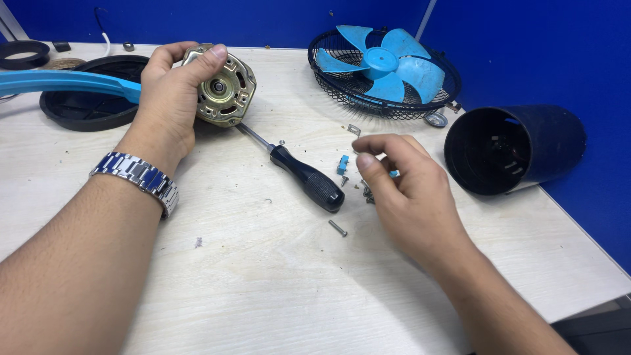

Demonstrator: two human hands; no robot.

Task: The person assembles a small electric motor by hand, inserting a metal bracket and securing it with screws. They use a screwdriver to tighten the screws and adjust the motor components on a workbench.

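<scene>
Here the left hand [172, 98] grips a brass-coloured fan motor [222, 89] in the upper left of the frame, fingers wrapped over its top and tilting it up off the bench [263, 276]. The right hand [407, 190], right of centre, has its fingers pinched narrow over a scatter of small screws [366, 192] and a little blue plastic clip [342, 164]; whether they already hold something I cannot tell. A black-handled screwdriver [305, 176] lies between the hands, its shaft running under the motor. The risk, I judge, lies in the loose hardware: a careless sweep of the right hand could flick the lone screw [338, 228] lower down towards the bench edge. The screwdriver could roll if the motor is set down on its shaft. Beyond, the blue fan blade [384, 62] rests in its wire guard [342, 89], with a black cylindrical housing [513, 150] on its side at the right.
</scene>
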